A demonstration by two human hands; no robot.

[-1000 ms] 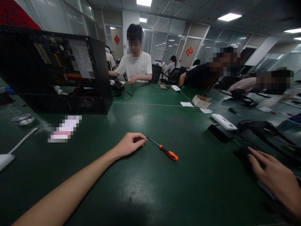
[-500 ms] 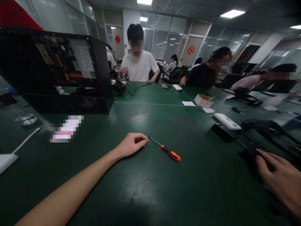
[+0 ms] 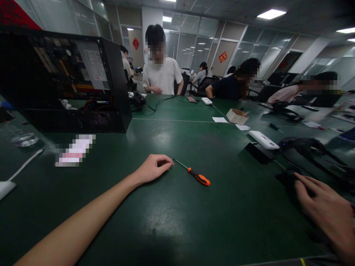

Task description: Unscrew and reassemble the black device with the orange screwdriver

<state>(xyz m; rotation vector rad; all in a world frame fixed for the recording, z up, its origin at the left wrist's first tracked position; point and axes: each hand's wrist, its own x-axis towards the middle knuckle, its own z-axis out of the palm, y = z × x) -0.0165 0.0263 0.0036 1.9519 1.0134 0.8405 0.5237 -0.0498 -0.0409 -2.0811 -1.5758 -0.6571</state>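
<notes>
My left hand (image 3: 155, 168) rests on the green table with its fingers loosely curled. A gap shows between thumb and forefinger, and nothing is visible in it. Just right of its fingertips lies a screwdriver (image 3: 199, 176) with an orange and black handle, its thin shaft pointing at the hand without a visible grip on it. At the right edge, my right hand (image 3: 323, 207) reaches forward, fingers stretched and thumb apart. Its fingertips are beside or on a dark object (image 3: 287, 179) whose kind I cannot make out.
An opened black computer case (image 3: 115, 83) stands at the left. A white device (image 3: 263, 140) sits on a black block, near a black strapped device (image 3: 307, 147). Farther back are a small box (image 3: 237, 116) and paper sheets (image 3: 220, 119). A person in white (image 3: 163, 75) stands opposite.
The whole view has shifted slightly. My left hand and the screwdriver keep their places relative to each other. The person opposite has lowered a hand.
</notes>
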